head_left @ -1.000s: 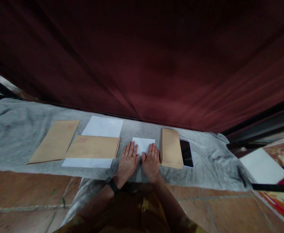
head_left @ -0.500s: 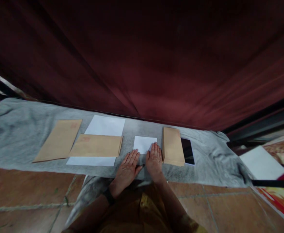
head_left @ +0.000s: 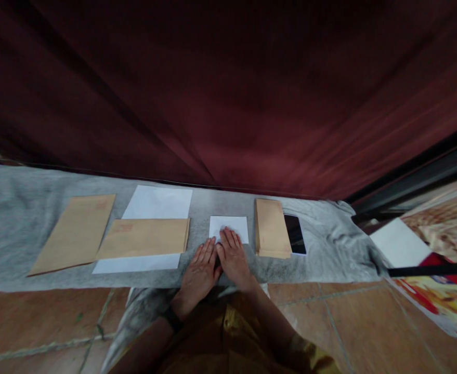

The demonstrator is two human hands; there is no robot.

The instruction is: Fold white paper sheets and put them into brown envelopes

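A small white rectangle of paper, seemingly folded, lies on the grey cloth in front of me. My right hand rests flat on its near part, fingers stretched out and covering some of it. My left hand lies flat beside it, fingers extended, with the fingertips at the paper's near left corner. The two hands almost touch at the thumbs. Neither hand grips anything. To the right of the paper sits a stack of brown envelopes.
A dark-screened phone lies right of that stack. On the left, more brown envelopes lie across white paper sheets, next to a larger brown envelope. A dark red curtain hangs behind; tiled floor shows below.
My right hand has slid left across the small paper, from its right corner to its near middle, closer to my left hand. The whole view has shifted slightly.
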